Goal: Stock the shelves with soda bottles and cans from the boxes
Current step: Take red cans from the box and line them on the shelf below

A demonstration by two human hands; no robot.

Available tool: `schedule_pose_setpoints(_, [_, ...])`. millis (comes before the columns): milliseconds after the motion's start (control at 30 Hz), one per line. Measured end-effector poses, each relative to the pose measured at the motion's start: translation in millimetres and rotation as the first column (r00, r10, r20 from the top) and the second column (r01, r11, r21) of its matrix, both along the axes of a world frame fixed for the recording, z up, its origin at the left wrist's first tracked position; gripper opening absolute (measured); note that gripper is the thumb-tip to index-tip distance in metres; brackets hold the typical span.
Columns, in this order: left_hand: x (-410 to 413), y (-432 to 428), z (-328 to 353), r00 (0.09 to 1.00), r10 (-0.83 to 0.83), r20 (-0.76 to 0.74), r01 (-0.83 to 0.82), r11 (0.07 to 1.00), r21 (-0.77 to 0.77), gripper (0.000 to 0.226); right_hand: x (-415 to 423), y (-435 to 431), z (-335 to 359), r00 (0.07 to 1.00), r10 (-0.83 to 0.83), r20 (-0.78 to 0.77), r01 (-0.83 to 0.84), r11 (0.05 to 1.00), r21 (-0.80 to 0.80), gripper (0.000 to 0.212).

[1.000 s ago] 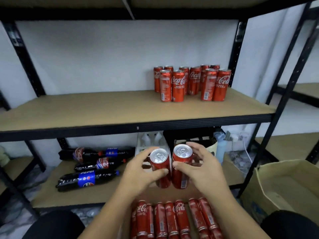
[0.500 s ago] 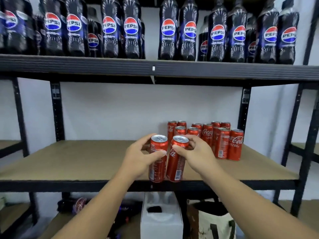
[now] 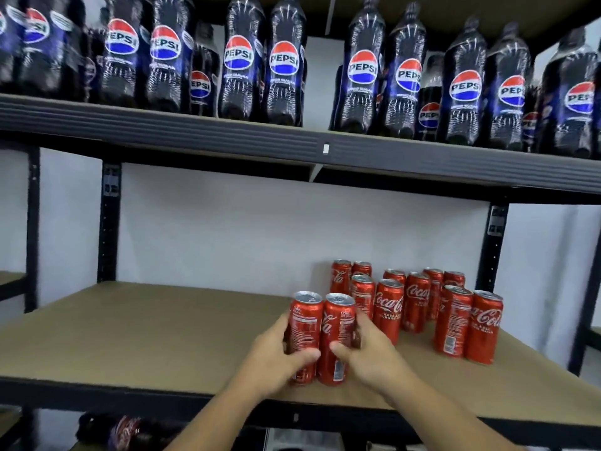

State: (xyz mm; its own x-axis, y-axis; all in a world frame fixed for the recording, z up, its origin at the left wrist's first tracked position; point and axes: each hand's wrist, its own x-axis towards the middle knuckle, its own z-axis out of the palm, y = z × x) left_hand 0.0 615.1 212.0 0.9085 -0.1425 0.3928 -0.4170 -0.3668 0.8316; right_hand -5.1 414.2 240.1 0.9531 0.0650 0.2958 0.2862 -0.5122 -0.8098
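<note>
- The left hand [image 3: 279, 356] wraps one red can [image 3: 305, 323] and the right hand [image 3: 367, 353] its twin [image 3: 338, 327]. Each grip is closed round the lower body, lower centre of frame, at the shelf [image 3: 146, 336] front.
- Probably full: stiff, weighty, slick-sided, so mid-body holds suit.
- Readable: "Coca-Cola" on the can group [image 3: 416, 304], "PEPSI" on bottles [image 3: 240, 56] above.

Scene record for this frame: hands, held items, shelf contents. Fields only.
left hand: grips left can, thumb across its front
right hand: grips right can
held cans: red Coca-Cola, upright, side by side, near the front edge of the middle shelf; contact with the board unclear
stocked cans: upright Coca-Cola group, right rear of the same shelf
top shelf: upright Pepsi bottles in a row
</note>
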Motion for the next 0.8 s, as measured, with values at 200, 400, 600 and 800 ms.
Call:
schedule_pose_setpoints(200, [38.7, 7.5, -12.3, 0.996, 0.092, -0.001, -0.091, 0.985, 0.147, 0.049, 32.2, 7.5, -17.1, 0.999, -0.048, 0.002, 0.048, 0.997, -0.054, 0.058])
schedule_pose_setpoints(400, [110.2, 14.6, -4.9, 0.986, 0.167, -0.017, -0.159, 0.963, 0.217, 0.045, 91.2, 40.1, -20.3, 0.97, -0.224, 0.098, 0.237, 0.958, -0.16, 0.047])
schedule_pose_setpoints(600, [164.6, 2.4, -6.0, 0.984, 0.181, 0.003, -0.176, 0.955, 0.24, 0.048, 143.5, 59.9, -29.3, 0.929, -0.362, 0.079, 0.369, 0.924, -0.102, 0.04])
schedule_pose_setpoints(800, [187.0, 7.9, -23.0, 0.992, 0.126, 0.002, -0.123, 0.964, 0.234, 0.053, 159.7, 57.5, -45.5, 0.934, -0.351, 0.069, 0.356, 0.929, -0.097, 0.069])
